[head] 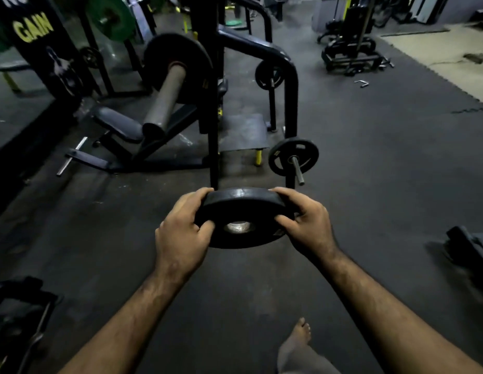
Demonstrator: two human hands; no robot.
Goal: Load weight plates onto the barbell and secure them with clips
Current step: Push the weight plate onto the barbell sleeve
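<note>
Dark rubber gym floor (370, 184) all around me, running off to a paler mat (437, 47) at the far right. Ahead on the left stands the big black rack (216, 103), its uprights and curved bar rising out of the floor, with a padded seat (119, 124) low beside it. Up on that rack sits the barbell sleeve (166, 101), a thick grey tube pointing down toward me, and there is one large black plate (178, 58) already on it, pushed to the inner end. Behind that, a green plate (111, 18) hangs on another station, next to a black banner reading GAIN (32, 29). Lower right of the rack, a smaller plate (293, 157) sits on a thin storage peg, and another one (269, 74) on a peg higher up.

Now to me: both forearms out in front, and I've got a black weight plate (243, 218) held out flat-ish, tilted with its face toward me, metal-ringed hole showing. It's in the air, well short of the sleeve, in line with the rack's upright. My left hand (181, 233) is clamped on its left edge, thumb on the face, fingers curled behind. My right hand (305, 225) grips the right edge the same way. Down at the bottom, my bare foot (298, 337) on the floor.
</note>
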